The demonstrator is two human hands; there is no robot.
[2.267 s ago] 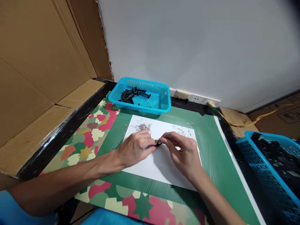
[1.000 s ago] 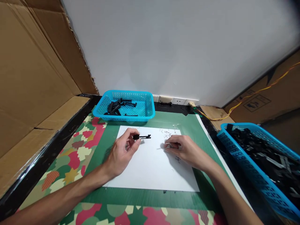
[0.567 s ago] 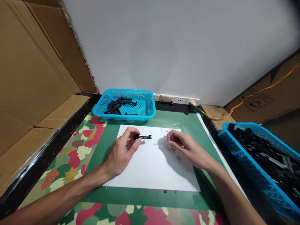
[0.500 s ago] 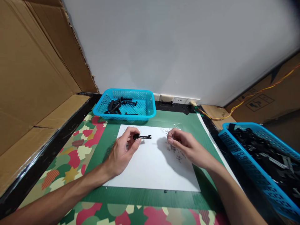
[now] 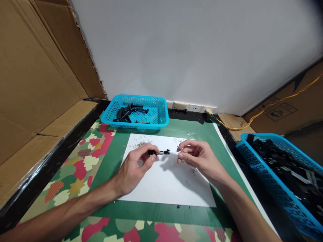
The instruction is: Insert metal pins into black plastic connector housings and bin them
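Note:
Between the thumb and fingers of my left hand [image 5: 137, 164] is a slim black plastic part [image 5: 163, 152], its narrow notched end pointing right. My right hand [image 5: 198, 154] pinches a small thin metal piece [image 5: 179, 148], like a bent wire spring, a short gap from that notched end. Both hands are above a white sheet of paper [image 5: 161, 188]. A pile of small wire pieces [image 5: 142, 143] lies on the paper behind my left hand. More small wire pieces [image 5: 193, 171] are scattered under and beside my right hand, partly hidden by it.
A blue basket [image 5: 135, 126] holding several black parts [image 5: 126, 112] stands at the back. To the right, another blue basket [image 5: 264, 178] is full of black parts. Cardboard [image 5: 37, 77] rises on the left. A yellow cable [image 5: 252, 116] runs from a wall socket [image 5: 194, 108].
My left hand has moved right and slightly down with the black part, uncovering the wire pile. The right hand's fingertips have shifted slightly left, and the metal piece now shows more clearly.

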